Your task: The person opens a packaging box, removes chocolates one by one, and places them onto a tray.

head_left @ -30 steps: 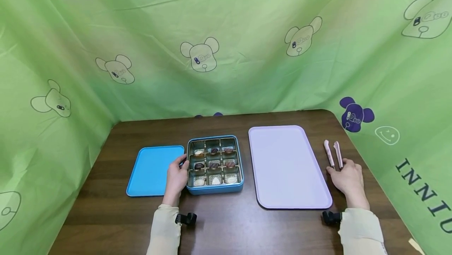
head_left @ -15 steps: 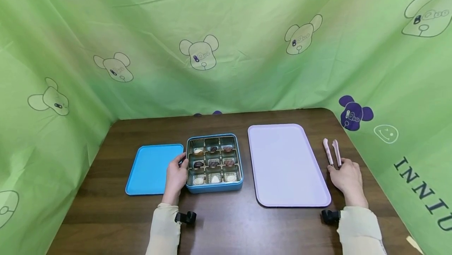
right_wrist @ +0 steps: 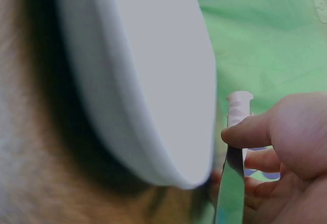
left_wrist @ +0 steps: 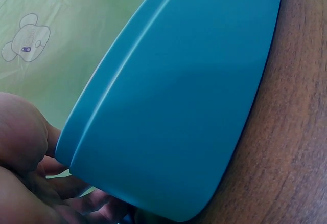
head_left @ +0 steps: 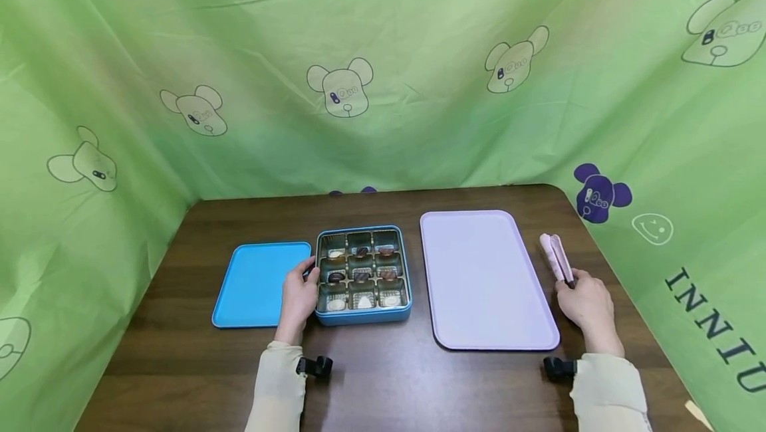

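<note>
My left hand [head_left: 299, 296] holds the left side of a square blue box [head_left: 365, 316], thumb near its top rim, fingers against the side wall. In the left wrist view the blue wall [left_wrist: 173, 101] fills the middle and some fingers are partly hidden behind its corner. Inside, a gold-toned divided tray holds small brown and white pieces that look like chocolates [head_left: 362, 278], in separate compartments. At the right, my right hand [head_left: 586, 302] pinches metal tongs with pink ends [head_left: 556, 256], their two arms pressed close together. In the right wrist view, thumb and fingers grip the tongs' metal strip [right_wrist: 232, 183].
A flat blue lid [head_left: 257, 286] lies left of the box. Between the box and the tongs is a pale purple tray [head_left: 487, 279], its right edge close to my right hand. All stand on a dark wooden table [head_left: 383, 379], with a green printed cloth [head_left: 419, 119] behind.
The tongs' pink ends, apart in both earlier frames, are now squeezed together. My right hand stays in about the same place, and the left hand and box have barely shifted.
</note>
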Action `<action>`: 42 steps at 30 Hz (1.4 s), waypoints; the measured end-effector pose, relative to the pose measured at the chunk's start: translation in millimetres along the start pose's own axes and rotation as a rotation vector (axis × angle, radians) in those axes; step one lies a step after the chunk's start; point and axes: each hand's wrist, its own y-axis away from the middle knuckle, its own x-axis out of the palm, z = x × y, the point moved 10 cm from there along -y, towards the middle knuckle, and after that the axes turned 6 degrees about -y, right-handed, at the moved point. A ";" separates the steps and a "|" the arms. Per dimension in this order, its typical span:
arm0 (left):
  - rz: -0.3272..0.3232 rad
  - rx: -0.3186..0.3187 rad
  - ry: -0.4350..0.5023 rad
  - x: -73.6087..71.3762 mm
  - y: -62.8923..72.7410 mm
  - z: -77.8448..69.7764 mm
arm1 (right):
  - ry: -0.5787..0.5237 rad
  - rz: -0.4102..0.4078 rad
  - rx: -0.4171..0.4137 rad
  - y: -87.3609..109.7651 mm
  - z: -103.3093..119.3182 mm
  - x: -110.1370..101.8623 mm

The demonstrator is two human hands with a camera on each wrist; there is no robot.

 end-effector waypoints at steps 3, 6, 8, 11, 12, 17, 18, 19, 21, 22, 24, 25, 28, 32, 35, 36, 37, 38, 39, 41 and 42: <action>0.003 -0.003 0.005 -0.1 -0.2 0.2 | -0.040 -0.017 -0.013 2.4 7.6 -6.4; 0.006 -0.005 0.011 -0.5 0.4 -0.3 | -0.087 -0.061 -0.051 4.5 17.1 -14.4; 0.008 -0.008 0.014 -0.6 0.4 0.0 | -0.117 -0.085 -0.074 6.0 24.1 -19.9; 0.006 -0.004 0.018 -0.3 0.1 -0.5 | -0.157 -0.113 -0.091 8.0 34.1 -28.4; 0.005 -0.003 0.020 0.0 -0.1 -0.5 | -0.167 -0.120 -0.087 8.8 36.6 -31.0; 0.002 0.000 0.025 0.5 -0.9 0.0 | -0.192 -0.157 -0.062 12.1 47.2 -40.3; 0.001 0.001 0.025 0.4 -1.2 0.0 | -0.191 -0.162 -0.057 12.4 48.6 -41.3; 0.001 0.001 0.027 0.4 -1.5 0.4 | -0.192 -0.165 -0.054 12.5 50.0 -41.9; -0.001 -0.001 0.029 0.2 -1.9 1.1 | -0.196 -0.164 -0.051 12.3 52.2 -42.3; -0.002 0.000 0.029 0.0 -2.1 1.2 | -0.198 -0.160 -0.049 12.2 52.9 -41.7; -0.002 -0.002 0.033 0.1 -1.9 1.5 | -0.207 -0.146 -0.045 11.6 53.7 -39.7; -0.002 -0.005 0.035 0.2 -1.8 1.7 | -0.214 -0.138 -0.044 11.3 54.0 -38.5; 0.002 -0.007 0.036 1.0 -1.3 1.4 | -0.225 -0.121 -0.046 10.7 54.8 -35.1; 0.006 -0.014 0.039 1.4 -0.7 0.9 | -0.216 -0.142 -0.066 10.7 57.7 -35.3; 0.007 -0.019 0.039 1.3 -0.1 1.0 | -0.192 -0.161 -0.098 12.3 63.3 -37.3; 0.008 -0.017 0.040 1.2 0.0 0.7 | -0.183 -0.169 -0.120 13.2 66.5 -38.2; 0.008 -0.016 0.041 1.2 0.0 0.8 | -0.173 -0.177 -0.148 14.5 70.4 -39.2; 0.009 -0.014 0.044 1.1 -0.1 0.9 | -0.168 -0.188 -0.182 15.8 75.1 -40.3; 0.008 -0.014 0.047 0.9 -0.2 1.0 | -0.163 -0.198 -0.220 17.2 80.6 -41.3; 0.006 -0.011 0.051 0.4 -0.7 1.3 | -0.161 -0.227 -0.302 20.4 92.2 -43.4; 0.004 -0.008 0.052 0.1 -1.0 1.2 | -0.164 -0.242 -0.340 21.8 97.9 -44.3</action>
